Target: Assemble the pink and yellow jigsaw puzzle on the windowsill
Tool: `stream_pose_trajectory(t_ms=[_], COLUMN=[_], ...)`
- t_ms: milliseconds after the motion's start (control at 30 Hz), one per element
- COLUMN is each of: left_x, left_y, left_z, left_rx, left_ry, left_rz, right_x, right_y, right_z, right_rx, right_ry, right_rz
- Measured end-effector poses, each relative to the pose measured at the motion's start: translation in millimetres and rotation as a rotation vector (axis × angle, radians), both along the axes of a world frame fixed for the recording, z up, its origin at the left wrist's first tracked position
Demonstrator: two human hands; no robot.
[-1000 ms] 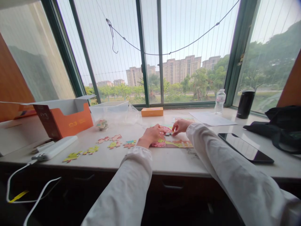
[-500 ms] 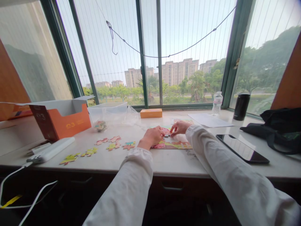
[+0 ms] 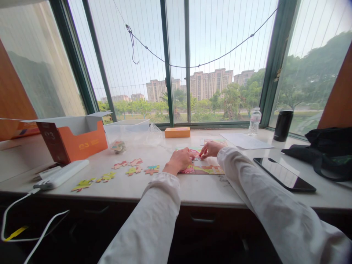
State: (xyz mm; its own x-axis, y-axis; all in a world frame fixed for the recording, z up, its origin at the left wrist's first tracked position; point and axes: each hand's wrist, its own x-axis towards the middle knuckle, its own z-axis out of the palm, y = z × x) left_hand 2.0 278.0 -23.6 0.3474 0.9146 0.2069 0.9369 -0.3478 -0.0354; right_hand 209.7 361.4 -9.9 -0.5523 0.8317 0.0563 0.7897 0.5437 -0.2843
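A colourful, partly assembled jigsaw puzzle (image 3: 205, 169) lies flat on the white counter under my hands. My left hand (image 3: 180, 160) rests on its left part, fingers bent together at a small puzzle piece (image 3: 196, 158). From the other side my right hand (image 3: 210, 149) pinches the same piece with thumb and fingertips. The fingers hide much of that piece and some of the puzzle around it. Left of my left hand lie loose puzzle pieces: a blue and orange one (image 3: 151, 169), yellow ones (image 3: 133, 170) and pink ones (image 3: 135, 162).
An open orange box (image 3: 88, 145), a clear plastic tub (image 3: 128, 126) and a bagged bundle of pieces (image 3: 118, 147) stand at left, behind a white power strip (image 3: 64, 174). On the right are a phone (image 3: 283, 174), paper (image 3: 244, 141), bottle (image 3: 254, 121), black flask (image 3: 283, 125) and black bag (image 3: 327, 152).
The piece between my fingertips now sits flatter against the puzzle, with less dark shadow under it. Both hands stay at almost the same spot; the whole view has shifted very slightly.
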Motion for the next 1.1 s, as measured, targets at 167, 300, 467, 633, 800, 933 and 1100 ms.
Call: stream_pose_trajectory(t_ms=[167,300,467,633,800,933,1100], left_x=[1.0,2.1,3.5,3.6,4.2,6.0,8.3], left_y=[1.3,1.1,-1.4,-1.7,0.2,0.9,3.4], left_z=[-0.3,0.6,2.6,3.0,3.2,4.3,5.0], left_rx=[-0.008,-0.016,-0.024,-0.012,-0.005,-0.016,-0.039], left_ry=[-0.004,-0.004,-0.005,0.008,0.02,0.031,0.02], left_rz=[0.008,0.016,0.025,0.016,0.012,0.018,0.054], right_x=[-0.5,-0.9,1.5,4.2,1.5,-0.2,0.2], right_y=[3.4,3.3,1.3,2.0,2.3,4.7,8.9], right_z=[-3.4,-3.9,0.5,2.3,1.2,-0.7,-4.2], right_rx=[-0.019,-0.024,0.009,0.01,-0.013,-0.001,-0.008], right_ry=[0.026,0.033,0.04,0.078,0.056,0.055,0.073], right_rz=[-0.01,-0.005,-0.028,-0.018,0.004,0.001,0.003])
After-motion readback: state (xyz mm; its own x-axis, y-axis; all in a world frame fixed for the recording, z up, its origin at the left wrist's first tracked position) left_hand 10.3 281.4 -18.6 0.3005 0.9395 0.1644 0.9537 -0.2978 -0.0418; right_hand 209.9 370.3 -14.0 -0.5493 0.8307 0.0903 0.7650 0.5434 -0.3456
